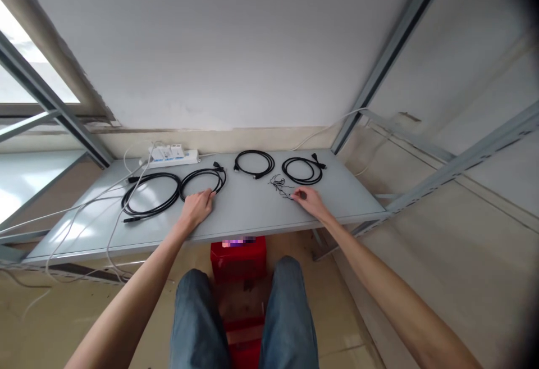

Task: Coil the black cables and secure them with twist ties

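Four similar-looking black cables lie coiled on the grey shelf top: the far-left cable (pixel 152 212), the cable by my left hand (pixel 191 176), the middle cable (pixel 254 151) and the right cable (pixel 302 182). My left hand (pixel 197 209) rests on the surface with its fingers curled in, close to the second coil's near edge. A loose pile of thin black twist ties (pixel 279 183) lies between the two right-hand coils. At the pile's right edge, my right hand (pixel 310 200) is closed in a pinch on a tie, whose held end the fingers hide.
A white power strip (pixel 170 158) with plugged-in adapters stands at the back left, its white cords (pixel 71 212) trailing over the left end. Metal posts (pixel 391 54) rise at both ends. Under the shelf is a red stool or box (pixel 238 262) between my knees.
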{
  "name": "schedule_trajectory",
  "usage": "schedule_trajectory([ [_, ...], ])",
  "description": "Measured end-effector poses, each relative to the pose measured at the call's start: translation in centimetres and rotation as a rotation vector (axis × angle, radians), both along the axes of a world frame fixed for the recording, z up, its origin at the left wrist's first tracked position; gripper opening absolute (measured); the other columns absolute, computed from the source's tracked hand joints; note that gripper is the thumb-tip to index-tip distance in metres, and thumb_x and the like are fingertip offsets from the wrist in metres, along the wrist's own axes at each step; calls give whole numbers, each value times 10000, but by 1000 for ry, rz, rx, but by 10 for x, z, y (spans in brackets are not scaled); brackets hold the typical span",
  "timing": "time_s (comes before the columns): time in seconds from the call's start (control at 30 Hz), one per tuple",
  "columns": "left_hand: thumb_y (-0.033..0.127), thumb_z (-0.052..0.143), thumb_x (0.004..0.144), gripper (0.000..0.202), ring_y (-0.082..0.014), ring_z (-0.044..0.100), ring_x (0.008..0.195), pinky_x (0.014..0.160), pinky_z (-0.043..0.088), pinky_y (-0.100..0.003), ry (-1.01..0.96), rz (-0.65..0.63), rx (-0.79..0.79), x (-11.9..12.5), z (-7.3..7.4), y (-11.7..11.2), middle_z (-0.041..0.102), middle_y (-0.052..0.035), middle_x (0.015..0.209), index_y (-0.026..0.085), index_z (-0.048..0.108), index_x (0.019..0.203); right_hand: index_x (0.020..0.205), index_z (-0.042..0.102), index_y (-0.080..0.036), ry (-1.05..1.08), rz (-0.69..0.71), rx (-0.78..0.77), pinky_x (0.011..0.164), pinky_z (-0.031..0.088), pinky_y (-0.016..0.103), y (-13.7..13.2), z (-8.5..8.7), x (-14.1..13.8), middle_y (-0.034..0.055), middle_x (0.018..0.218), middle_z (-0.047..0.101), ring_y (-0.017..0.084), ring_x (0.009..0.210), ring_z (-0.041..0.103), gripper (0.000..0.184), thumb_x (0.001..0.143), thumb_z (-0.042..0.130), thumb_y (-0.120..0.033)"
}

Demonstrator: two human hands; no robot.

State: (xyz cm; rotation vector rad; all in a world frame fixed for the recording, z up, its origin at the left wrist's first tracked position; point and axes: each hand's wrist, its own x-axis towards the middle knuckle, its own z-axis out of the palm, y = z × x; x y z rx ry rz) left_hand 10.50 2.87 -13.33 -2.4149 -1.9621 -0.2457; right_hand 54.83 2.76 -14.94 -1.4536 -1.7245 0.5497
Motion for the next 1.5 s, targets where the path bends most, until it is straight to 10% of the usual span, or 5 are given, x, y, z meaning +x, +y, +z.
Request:
schedule_trajectory([
  [0.2, 579, 262, 1094, 627, -357, 756, 1004, 823, 482, -389, 63, -49, -59, 5, 13, -5, 796, -191, 1004, 183, 748, 1067, 701, 567, -238, 151, -72, 33, 702, 467, 332, 0, -5, 1, 23, 697, 633, 196, 689, 553, 457, 793, 715, -661],
  [0.43, 545, 217, 1112, 665, -357, 759, 1028, 854, 496, -404, 80, -75, -68, 17, 13, -13, 799, -201, 1046, 175, 769, 1096, 901, 492, -244, 357, -651, 426, 800, 484, 376, -20, 1, -21, 50, 862, 594, 211, 798, 554, 388, 988, 485, -623],
  [0.67, 538, 227, 1120, 656, -335, 771, 967, 809, 488, -377, 100, -71, -47, 24, 12, -14, 797, -197, 968, 150, 753, 1063, 868, 566, -239, 144, 55, 209, 782, 478, 315, -24, 12, -156, 51, 925, 664, 198, 820, 602, 254, 1032, 517, -426],
  [0.83, 554, 210, 1126, 665, -312, 769, 901, 776, 468, -357, 42, -26, 8, 20, 10, -16, 787, -181, 896, 155, 737, 1048, 838, 601, -237, 101, -64, -32, 702, 399, 290, -6, 12, -226, 21, 908, 729, 190, 756, 610, 144, 972, 617, -289],
  [1.5, 597, 294, 1090, 646, -322, 759, 911, 769, 453, -361, -39, 21, 28, 18, 3, -11, 794, -180, 911, 188, 785, 998, 787, 676, -251, 188, 19, -7, 743, 480, 291, 4, 3, -248, 1, 816, 757, 197, 772, 690, 142, 917, 731, -271],
])
